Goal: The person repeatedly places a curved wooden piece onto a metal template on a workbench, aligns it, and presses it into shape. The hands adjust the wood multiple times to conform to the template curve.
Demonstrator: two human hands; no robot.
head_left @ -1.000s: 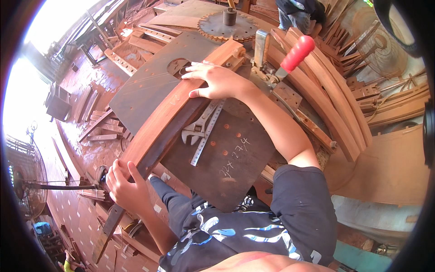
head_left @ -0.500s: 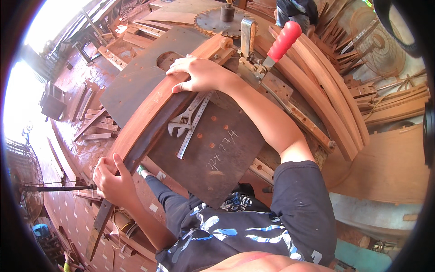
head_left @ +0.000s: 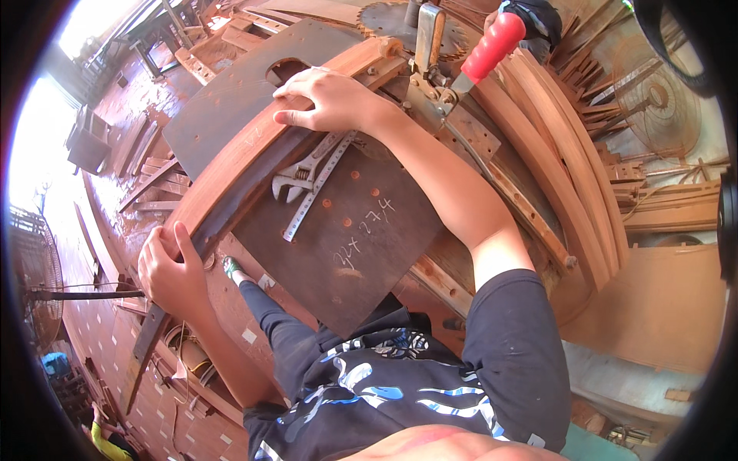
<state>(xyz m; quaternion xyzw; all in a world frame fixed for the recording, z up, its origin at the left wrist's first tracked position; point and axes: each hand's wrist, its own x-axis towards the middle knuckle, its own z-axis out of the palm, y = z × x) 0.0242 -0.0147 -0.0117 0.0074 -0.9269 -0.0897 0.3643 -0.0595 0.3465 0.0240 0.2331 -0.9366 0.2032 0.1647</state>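
A long curved wooden rail [head_left: 231, 157] runs along the edge of a dark template plate [head_left: 231, 84]. My left hand [head_left: 173, 269] is closed around the rail's near left end, thumb raised along its inner side. Farther up, my right hand [head_left: 330, 100] grips the rail from above, its fingers over the far side and thumb on top. Beside it lie an adjustable wrench [head_left: 296, 180] and a white ruler [head_left: 311, 200], on the dark plate with chalk writing. A toggle clamp with a red handle [head_left: 492, 50] stands by the rail's far end, to the right of my right hand.
A toothed circular saw blade [head_left: 392, 23] lies at the back. Several curved wooden pieces [head_left: 553, 146] are stacked on the right, near a standing fan [head_left: 653, 100]. Another person [head_left: 530, 15] is at the far right. Another fan [head_left: 38, 269] stands at left; wood offcuts [head_left: 157, 184] lie on the floor.
The whole scene sits higher in the picture, as the view has shifted. Both hands keep their hold on the rail. More of a person in yellow shows at the lower left.
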